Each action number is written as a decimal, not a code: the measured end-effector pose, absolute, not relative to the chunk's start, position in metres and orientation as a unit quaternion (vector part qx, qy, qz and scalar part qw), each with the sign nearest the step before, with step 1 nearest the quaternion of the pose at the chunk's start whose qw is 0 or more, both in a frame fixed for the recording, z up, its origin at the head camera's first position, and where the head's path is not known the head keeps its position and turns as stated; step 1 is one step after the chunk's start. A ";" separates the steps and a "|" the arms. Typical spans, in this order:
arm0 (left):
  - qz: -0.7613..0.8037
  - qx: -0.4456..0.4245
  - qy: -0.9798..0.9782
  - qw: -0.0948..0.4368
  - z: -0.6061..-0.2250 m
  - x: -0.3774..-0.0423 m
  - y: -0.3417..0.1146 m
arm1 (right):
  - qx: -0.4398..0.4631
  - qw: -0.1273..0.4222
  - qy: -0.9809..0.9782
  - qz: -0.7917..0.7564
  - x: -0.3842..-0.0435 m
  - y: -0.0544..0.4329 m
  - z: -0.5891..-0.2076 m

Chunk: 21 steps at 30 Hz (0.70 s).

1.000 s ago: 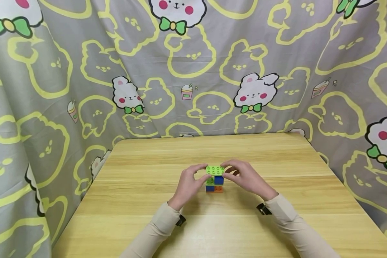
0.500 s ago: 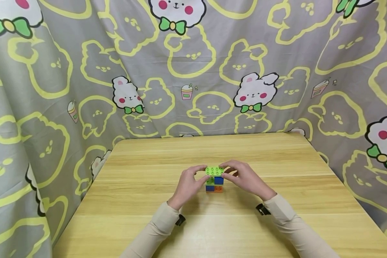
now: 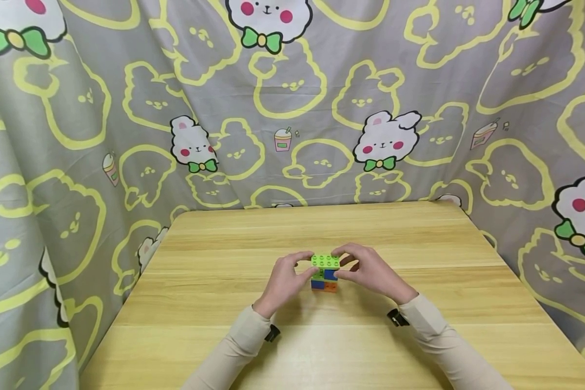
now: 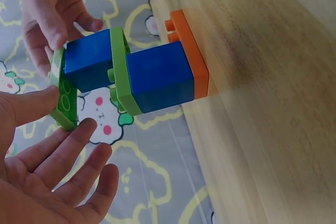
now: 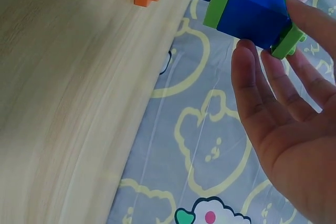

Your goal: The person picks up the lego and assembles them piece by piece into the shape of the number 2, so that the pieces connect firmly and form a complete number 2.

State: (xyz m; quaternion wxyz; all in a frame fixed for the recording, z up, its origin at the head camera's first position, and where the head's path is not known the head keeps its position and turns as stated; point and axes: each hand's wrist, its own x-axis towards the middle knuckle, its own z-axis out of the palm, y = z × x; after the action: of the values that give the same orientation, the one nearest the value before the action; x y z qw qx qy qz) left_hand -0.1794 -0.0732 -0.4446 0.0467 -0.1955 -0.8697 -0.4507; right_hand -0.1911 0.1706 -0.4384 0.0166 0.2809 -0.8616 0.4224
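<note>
A small tower of toy building bricks stands on the table. Its base is a flat orange brick point(image 3: 330, 287), topped on the left by a lower blue brick point(image 4: 160, 74). Above come a flat green brick point(image 4: 123, 77), an upper blue brick point(image 5: 253, 11) on the right, and a top flat green brick point(image 3: 325, 262). My left hand point(image 3: 285, 276) pinches the top green brick's left end between thumb and fingers. With my right hand point(image 3: 372, 271), I hold its right end; the thumb tip lies lower, against the upper blue brick. The top brick's left end overhangs.
The wooden table point(image 3: 200, 303) reaches back to a patterned grey curtain point(image 3: 312, 81), which also hangs along both sides. A dark wrist device point(image 3: 272, 332) shows at the left sleeve, another dark device point(image 3: 397, 317) at the right sleeve.
The top green brick sits slightly lower in view. My right thumb has slid down from its edge onto the upper blue brick. The left hand has barely moved.
</note>
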 end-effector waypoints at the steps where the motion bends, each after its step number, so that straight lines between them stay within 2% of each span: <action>1: -0.452 -0.196 -0.869 0.044 -0.444 -0.179 -0.073 | 0.281 0.017 -0.862 0.421 -0.191 0.170 -0.439; 11: -0.472 -0.199 -0.859 0.020 -0.444 -0.180 -0.073 | 0.278 0.018 -0.863 0.422 -0.193 0.171 -0.441; 21: -0.517 -0.194 -0.833 -0.022 -0.447 -0.180 -0.075 | 0.263 -0.068 -0.834 0.480 -0.194 0.175 -0.447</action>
State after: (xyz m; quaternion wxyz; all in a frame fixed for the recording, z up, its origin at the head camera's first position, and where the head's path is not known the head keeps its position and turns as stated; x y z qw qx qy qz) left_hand -0.1799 -0.0750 -0.4466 -0.0215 -0.1938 -0.8333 -0.5173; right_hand -0.1943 0.1748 -0.4473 -0.0683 0.2635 -0.8341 0.4797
